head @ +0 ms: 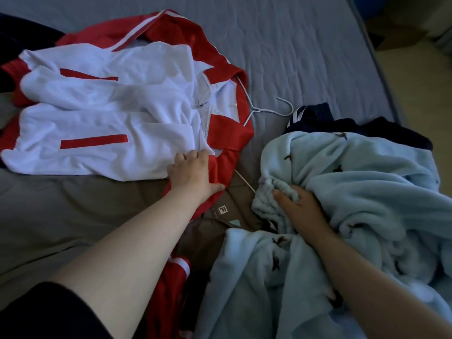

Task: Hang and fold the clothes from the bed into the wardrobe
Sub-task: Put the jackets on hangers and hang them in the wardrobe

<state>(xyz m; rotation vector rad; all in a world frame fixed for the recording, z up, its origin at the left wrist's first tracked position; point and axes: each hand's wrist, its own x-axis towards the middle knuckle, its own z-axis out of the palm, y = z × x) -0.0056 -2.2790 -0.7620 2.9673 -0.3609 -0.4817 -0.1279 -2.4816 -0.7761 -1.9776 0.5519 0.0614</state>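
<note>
Left hand (193, 172): fingers curled onto the jacket (110, 113) at its red shoulder, thumb spread on the cloth.
Right hand (299, 207): clamped on the gathered edge of the fleece (354, 192), fingertips buried in the pile.
Jacket: flat on the bed (305, 45), left side; hanger (259, 110) inside, hook poking out at the collar.
Between the hands: brown garment (234, 206) with a label, under both pieces.
Behind the fleece: navy garment (342, 123), mostly covered.
Cut off: box (396, 33), top right, dim; the fleece runs out of frame.
</note>
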